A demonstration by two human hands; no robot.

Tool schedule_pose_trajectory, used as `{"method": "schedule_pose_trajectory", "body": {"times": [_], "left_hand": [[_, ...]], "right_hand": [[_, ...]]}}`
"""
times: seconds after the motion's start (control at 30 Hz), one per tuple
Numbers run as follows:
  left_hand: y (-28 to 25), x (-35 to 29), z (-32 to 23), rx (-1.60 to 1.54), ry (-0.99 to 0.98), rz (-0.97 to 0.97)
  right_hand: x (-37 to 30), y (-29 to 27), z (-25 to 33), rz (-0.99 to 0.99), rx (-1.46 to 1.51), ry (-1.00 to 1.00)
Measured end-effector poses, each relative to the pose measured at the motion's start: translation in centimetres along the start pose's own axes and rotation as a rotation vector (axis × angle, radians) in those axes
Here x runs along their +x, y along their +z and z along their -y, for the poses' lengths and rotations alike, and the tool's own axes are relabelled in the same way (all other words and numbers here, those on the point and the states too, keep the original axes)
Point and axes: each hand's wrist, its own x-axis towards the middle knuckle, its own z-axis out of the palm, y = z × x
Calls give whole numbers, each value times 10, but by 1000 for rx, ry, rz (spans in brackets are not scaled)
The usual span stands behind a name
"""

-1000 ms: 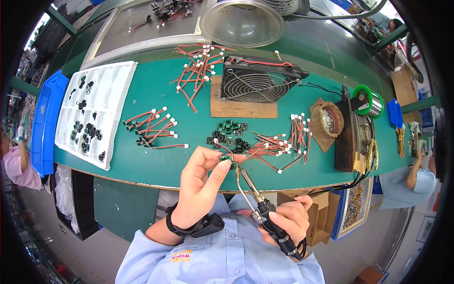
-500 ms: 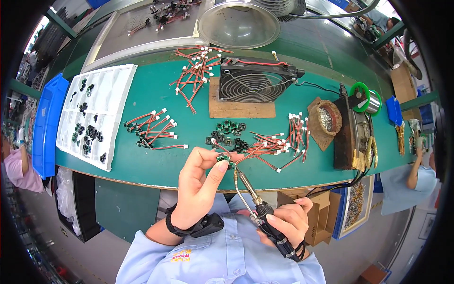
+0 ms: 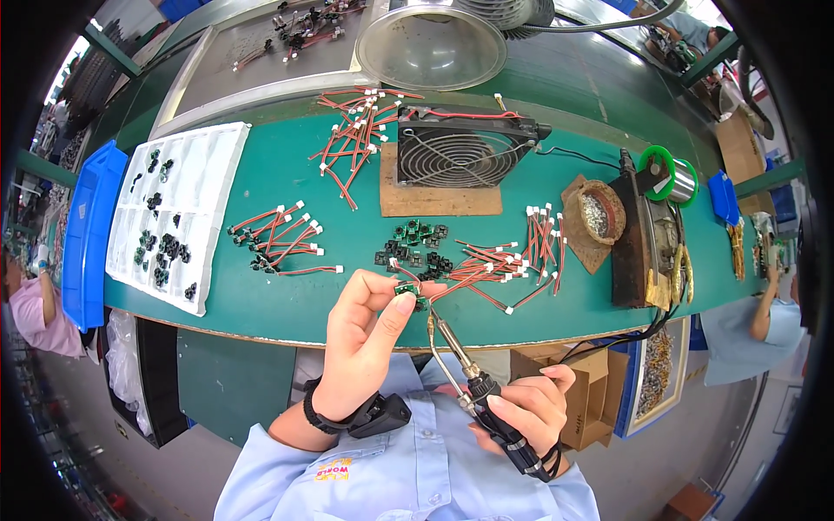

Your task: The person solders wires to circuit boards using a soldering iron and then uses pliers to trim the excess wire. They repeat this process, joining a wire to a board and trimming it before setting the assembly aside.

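Between thumb and fingers, my left hand [image 3: 363, 326] pinches a small green circuit board [image 3: 412, 295] with a red-and-black wire lead beside it. My right hand [image 3: 530, 412] is wrapped round the black handle of a soldering iron [image 3: 491, 408], which has a thin metal tube along its shaft. The iron's tip points up and left, at the board's lower right edge; whether they touch is too small to tell. Just beyond my hands lie several small green and black boards [image 3: 420, 233] and a heap of red-and-black leads with white connectors [image 3: 491, 265].
A black fan [image 3: 465, 149] stands on a wooden board behind the parts. To the right are a round dish [image 3: 599, 214] and a solder wire spool [image 3: 682, 182]. A white tray of small parts [image 3: 200, 200] and wired parts [image 3: 276, 239] lie left. Other people sit at both sides.
The view has shifted slightly. Both hands keep nearly the same pose, with the iron's tip still at the board.
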Motion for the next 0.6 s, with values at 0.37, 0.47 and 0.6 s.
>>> {"method": "schedule_pose_trajectory", "body": {"times": [0.37, 0.47, 0.6], "left_hand": [[-7, 4, -2, -386, -203, 119], [-8, 4, -2, -461, -252, 114], [-5, 6, 0, -444, -199, 101]], "right_hand": [[-17, 8, -74, -632, -20, 336], [-9, 10, -87, -669, -185, 453], [-13, 4, -75, -549, -174, 573]]}}
